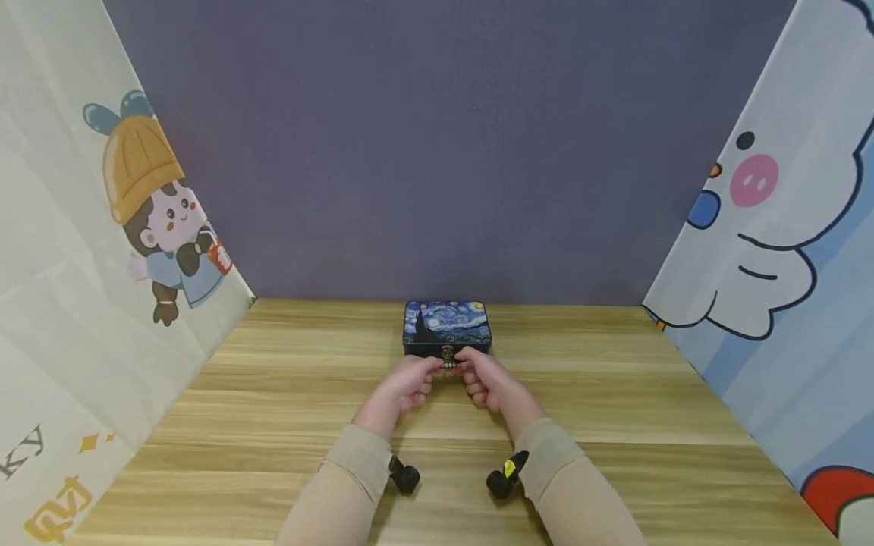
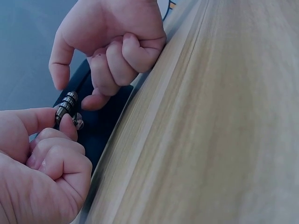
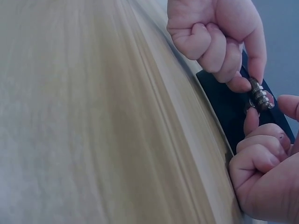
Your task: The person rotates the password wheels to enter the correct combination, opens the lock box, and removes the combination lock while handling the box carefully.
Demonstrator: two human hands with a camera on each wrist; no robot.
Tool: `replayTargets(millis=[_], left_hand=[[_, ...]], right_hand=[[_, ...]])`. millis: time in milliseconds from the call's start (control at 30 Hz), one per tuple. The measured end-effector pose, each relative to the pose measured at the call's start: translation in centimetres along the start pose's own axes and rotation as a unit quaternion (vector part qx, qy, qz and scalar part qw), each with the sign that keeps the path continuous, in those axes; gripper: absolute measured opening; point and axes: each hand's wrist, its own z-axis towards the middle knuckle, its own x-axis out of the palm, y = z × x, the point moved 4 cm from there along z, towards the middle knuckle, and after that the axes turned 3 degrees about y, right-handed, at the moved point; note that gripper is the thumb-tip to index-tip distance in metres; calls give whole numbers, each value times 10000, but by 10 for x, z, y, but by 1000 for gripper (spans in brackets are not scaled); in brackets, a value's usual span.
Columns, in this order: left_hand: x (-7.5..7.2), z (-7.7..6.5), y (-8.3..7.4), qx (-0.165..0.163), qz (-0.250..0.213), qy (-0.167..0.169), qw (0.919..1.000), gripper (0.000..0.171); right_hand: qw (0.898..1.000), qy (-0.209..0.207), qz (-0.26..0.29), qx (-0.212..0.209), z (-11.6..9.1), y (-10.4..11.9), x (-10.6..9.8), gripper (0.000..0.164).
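A small tin box with a starry night-sky picture on its lid stands at the back of the table, its dark front toward me. At its clasp hangs a small metal combination padlock with ridged number dials. My left hand pinches one end of the padlock between thumb and index finger, the other fingers folded in. On the opposite side, my right hand has its thumb and index finger spread apart around the dial end, the remaining fingers curled.
The box stands on a wood-grain table, close to a grey-purple back panel. Printed cartoon sheets flank the table at both sides. A black wrist camera sits at each cuff.
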Motion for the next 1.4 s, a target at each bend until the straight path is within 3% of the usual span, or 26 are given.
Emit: replayTargets(millis=[533,867,1400], left_hand=[[0,-1,-1,74,35,44,10000,30],[-1,1,1,49,-12,4,10000,29],[0,-3,-2,-30,-73,41,10000,29]], right_hand=[[9997,208,-111,17,-9,4,-17,40],[9999,110,-95,-55,-8,2,-10,32],[9977,143,647,-147,-3,-3,4,18]])
